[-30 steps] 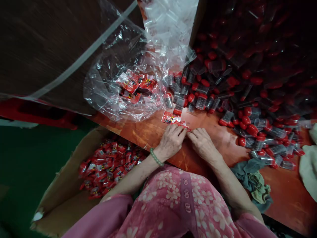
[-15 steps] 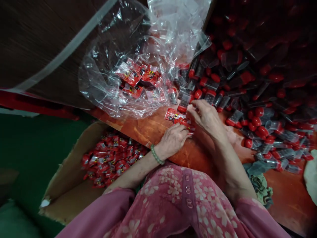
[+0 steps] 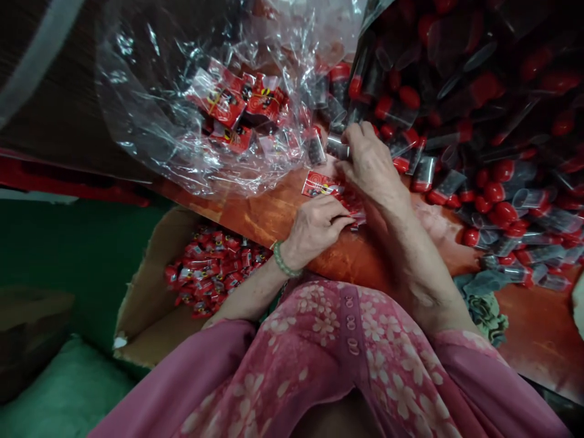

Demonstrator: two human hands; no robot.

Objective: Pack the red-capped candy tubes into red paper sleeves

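My left hand (image 3: 319, 231), with a green bead bracelet at the wrist, pinches the edge of a small red printed packet (image 3: 353, 210) on the orange-brown tabletop (image 3: 264, 216). Another red printed card (image 3: 317, 184) lies flat just beyond its fingers. Up and to the right, my right hand (image 3: 365, 158) has its fingers curled round the end of a clear tube (image 3: 337, 146); its fingertips are partly hidden. Clear tubes with red caps (image 3: 424, 173) lie beside and beyond this hand.
A big clear plastic bag (image 3: 150, 134) holding red printed packets (image 3: 228, 103) lies at the upper left. Below the table edge, a cardboard box (image 3: 141, 292) contains many red wrapped pieces (image 3: 214, 267). Crumpled green cloth (image 3: 488, 310) rests by my right forearm.
My right hand has moved up and away from the red packets to the clear tube. My left hand's thumb and finger have come together on the packet. The camera view has shifted.
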